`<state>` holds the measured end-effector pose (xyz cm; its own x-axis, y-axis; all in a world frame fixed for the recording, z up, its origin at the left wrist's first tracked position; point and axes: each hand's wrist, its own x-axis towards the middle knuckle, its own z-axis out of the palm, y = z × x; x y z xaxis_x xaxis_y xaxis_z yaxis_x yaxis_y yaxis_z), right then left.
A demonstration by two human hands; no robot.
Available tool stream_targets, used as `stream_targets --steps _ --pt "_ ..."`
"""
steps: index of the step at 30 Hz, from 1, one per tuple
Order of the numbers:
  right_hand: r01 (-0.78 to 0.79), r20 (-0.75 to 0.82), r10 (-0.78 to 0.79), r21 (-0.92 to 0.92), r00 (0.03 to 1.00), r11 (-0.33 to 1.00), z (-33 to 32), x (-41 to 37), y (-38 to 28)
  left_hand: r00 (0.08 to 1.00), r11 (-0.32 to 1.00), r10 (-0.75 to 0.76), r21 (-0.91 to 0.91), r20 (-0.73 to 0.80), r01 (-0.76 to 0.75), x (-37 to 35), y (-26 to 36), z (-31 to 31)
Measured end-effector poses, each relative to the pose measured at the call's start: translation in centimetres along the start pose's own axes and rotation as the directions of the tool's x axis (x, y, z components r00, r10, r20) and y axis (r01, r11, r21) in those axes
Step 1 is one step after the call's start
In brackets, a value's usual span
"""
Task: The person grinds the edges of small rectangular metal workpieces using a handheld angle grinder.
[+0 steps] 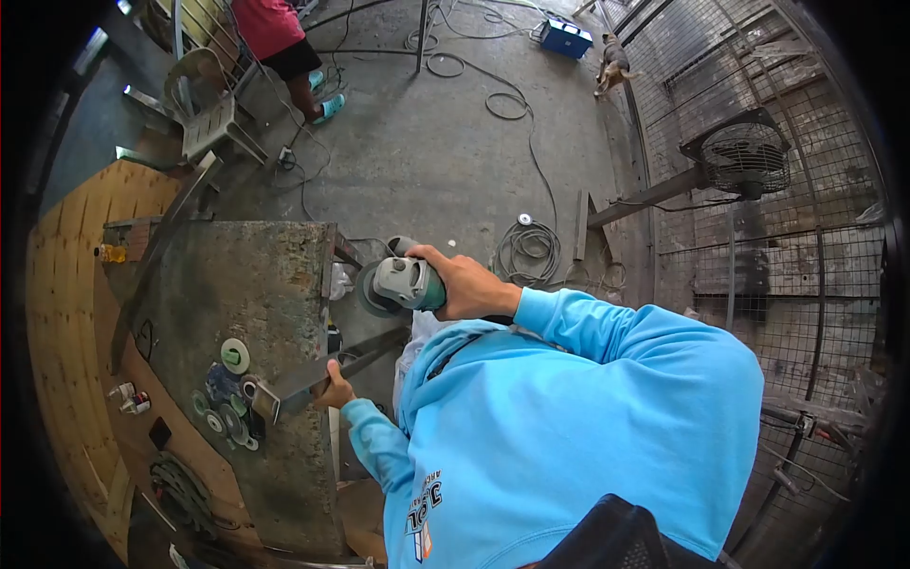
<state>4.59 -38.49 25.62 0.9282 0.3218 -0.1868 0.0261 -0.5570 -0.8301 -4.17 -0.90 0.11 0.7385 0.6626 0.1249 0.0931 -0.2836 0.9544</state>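
Observation:
My right hand [471,284] is wrapped round the body of an angle grinder [403,283] with a grey head and green housing. Its round disc [372,292] faces the bench side, apart from the metal tube. Below it, my left hand [334,387] grips a dark square metal tube [301,376], which lies partly over the workbench [275,284], its cut end toward the discs. Several grinding discs [227,417] lie on the bench beside that end. The tube's other end runs back toward my blue sweatshirt.
Another person [275,38] stands at the upper left near a plastic chair [204,109]. Cables [531,247] coil on the concrete floor. A fan [746,156], a dog [614,64] and a blue machine [566,38] are farther off. A long metal bar [156,261] crosses the bench.

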Motion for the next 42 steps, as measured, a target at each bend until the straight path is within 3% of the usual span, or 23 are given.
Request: stream_targets --steps 2,10,16,18,20,25,30,32,35,36,37,38,40,42 --pt "0.022 -0.017 -0.022 0.001 1.0 1.0 0.1 0.1 0.2 0.998 0.98 -0.041 -0.196 -0.04 0.033 -0.5 0.5 0.0" --pt "0.015 0.001 -0.015 -0.027 1.0 1.0 0.1 0.0 0.5 0.999 0.936 0.028 -0.353 0.032 -0.015 -2.1 4.3 0.6" --pt "0.065 -0.024 -0.065 -0.008 0.998 0.998 0.3 -0.3 1.1 0.99 0.955 0.059 -0.295 0.125 -0.02 -2.8 3.9 0.6" --pt "0.058 -0.034 -0.058 0.001 0.998 0.998 0.2 -0.5 1.2 0.991 0.949 0.048 -0.315 0.127 -0.005 -2.6 3.5 0.7" --pt "0.049 -0.037 -0.049 0.012 0.998 0.999 0.1 -0.8 1.3 0.99 0.953 0.115 -0.29 0.084 -0.086 -2.6 4.0 0.7" --pt "0.022 -0.075 -0.02 0.028 0.997 0.999 -0.7 -1.6 1.2 0.99 0.975 0.09 -0.214 0.105 -0.066 -1.8 4.5 -0.7" --pt "0.083 -0.087 -0.076 0.082 0.993 0.993 -0.4 -1.6 2.2 0.981 0.988 0.134 -0.1 0.139 -0.121 0.0 5.6 -2.6" --pt "0.042 -0.118 -0.034 0.07 0.992 0.997 -0.2 -1.4 1.8 0.989 0.996 0.049 -0.086 0.142 -0.037 0.9 6.8 -3.3" --pt "0.034 -0.135 -0.028 0.044 0.99 0.998 0.6 -0.7 2.0 0.989 0.999 0.033 -0.042 0.147 -0.027 2.5 11.0 -3.8" --pt "0.043 -0.127 -0.032 0.085 0.991 0.995 0.8 -0.5 1.7 0.974 0.981 -0.187 0.084 0.129 0.177 2.7 13.3 -4.1" --pt "0.076 -0.138 -0.065 0.077 0.988 0.994 1.1 -0.4 1.3 0.991 0.988 -0.104 -0.104 0.082 0.112 3.1 13.9 -3.5" --pt "0.111 -0.152 -0.099 0.073 0.983 0.991 1.2 -0.2 1.0 0.997 1.0 0.004 0.031 0.071 -0.006 3.8 15.0 -3.7" --pt "0.052 -0.109 -0.043 0.075 0.993 0.996 1.5 -0.1 0.3 0.998 0.997 0.054 -0.045 -0.039 -0.056 4.6 18.6 -3.0" --pt "0.045 -0.083 -0.041 0.046 0.996 0.998 1.7 0.0 0.6 0.97 0.972 0.216 0.116 -0.115 -0.203 5.5 22.2 -3.1"
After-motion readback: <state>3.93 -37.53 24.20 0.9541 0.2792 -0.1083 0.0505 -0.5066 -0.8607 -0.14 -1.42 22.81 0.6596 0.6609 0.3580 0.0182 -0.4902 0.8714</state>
